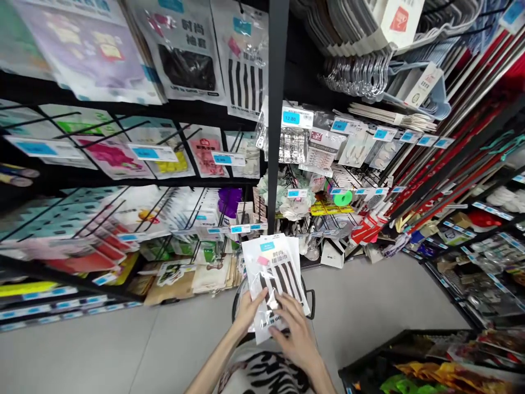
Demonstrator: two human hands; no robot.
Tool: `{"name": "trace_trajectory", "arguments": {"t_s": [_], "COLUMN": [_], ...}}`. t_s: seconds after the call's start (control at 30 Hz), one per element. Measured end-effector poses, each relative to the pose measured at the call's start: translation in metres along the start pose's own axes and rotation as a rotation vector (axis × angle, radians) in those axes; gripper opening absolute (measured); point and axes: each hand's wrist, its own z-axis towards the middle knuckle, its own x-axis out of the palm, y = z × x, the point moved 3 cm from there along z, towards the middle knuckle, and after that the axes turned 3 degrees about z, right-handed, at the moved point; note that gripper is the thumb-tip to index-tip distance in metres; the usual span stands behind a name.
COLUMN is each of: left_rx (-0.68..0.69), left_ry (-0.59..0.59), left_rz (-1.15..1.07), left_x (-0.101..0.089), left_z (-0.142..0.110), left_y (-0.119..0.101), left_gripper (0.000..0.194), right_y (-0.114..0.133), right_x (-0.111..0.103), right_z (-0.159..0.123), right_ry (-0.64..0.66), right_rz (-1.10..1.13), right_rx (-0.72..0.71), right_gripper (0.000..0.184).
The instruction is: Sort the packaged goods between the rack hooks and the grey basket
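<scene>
Packets (283, 271), at least two, overlap at lower centre of the frame. Left hand (248, 310) has its grip around them; right hand (296, 328) touches the front, its grip I cannot tell. Below is grey floor (180, 339); at upper centre, one black post (279, 65).

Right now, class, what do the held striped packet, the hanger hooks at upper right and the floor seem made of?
Striped packet: probably glossy plastic film, given its bright glare.
Hanger hooks: likely polished metal, from their silvery highlights.
Floor: smooth grey, perhaps tile, since a thin seam shows.
</scene>
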Motion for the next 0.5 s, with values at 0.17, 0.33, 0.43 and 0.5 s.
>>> {"name": "trace_trajectory", "arguments": {"t_s": [0.17,0.33,0.43,0.5], "left_rx": [0.029,0.082,0.130,0.160], "left_ry": [0.141,0.217,0.200,0.165], "left_rz": [0.012,0.101,0.145,0.156], "left_x": [-0.019,-0.010,0.003,0.010], "left_z": [0.000,0.001,0.002,0.002], "left_y": [-0.015,-0.032,-0.044,-0.051], "left_gripper": [0.071,0.058,0.054,0.052], "right_y": [-0.049,-0.074,-0.073,-0.071], "right_x": [-0.009,-0.001,-0.012,-0.020], "right_z": [-0.016,-0.013,-0.013,-0.014], "right_ry": [-0.520,-0.436,-0.556,-0.607], "right_rz": [0.121,0.543,0.533,0.529], "right_rx": [0.278,0.415,0.447,0.447], "right_gripper": [0.044,0.046,0.050,0.050]}}
